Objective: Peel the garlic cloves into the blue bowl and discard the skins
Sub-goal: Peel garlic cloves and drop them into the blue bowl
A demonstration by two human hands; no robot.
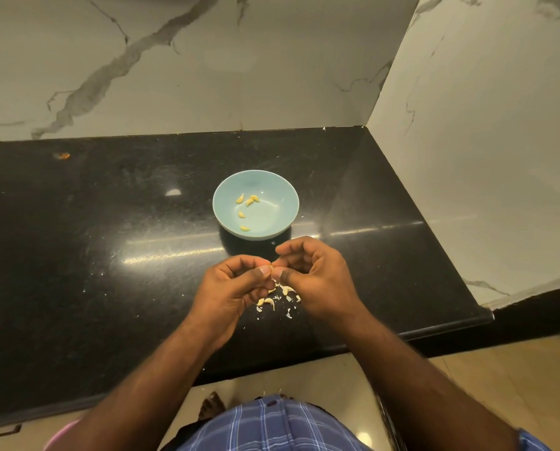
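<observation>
1. Marble-veined walls meet behind a black counter, its right end running up to a corner of wall
2. Blue bowl sits near the middle of the counter, a bit toward the right end, upright and just beyond the hands
3. Inside it, five peeled cloves: three bunched on the left of the bowl's floor, one lower down, one close to the near wall, each a small yellow crescent, their long axes lying every which way
4. Both hands meet just in front of the bowl, above the counter toward its front edge
5. Left hand has fingers curled in, thumb and forefinger pinching one garlic clove
6. Right hand curls too, its fingertips nipping the same clove from the other side
7. That clove is nearly hidden between the fingertips, only a yellow speck showing, so which way it points cannot be told
8. Under the hands, a scatter of unpeeled cloves and pale skins lies on the counter near the front edge, flakes spread leftward
9. Blue checked cloth shows at the bottom, a bare foot on tan floor
</observation>
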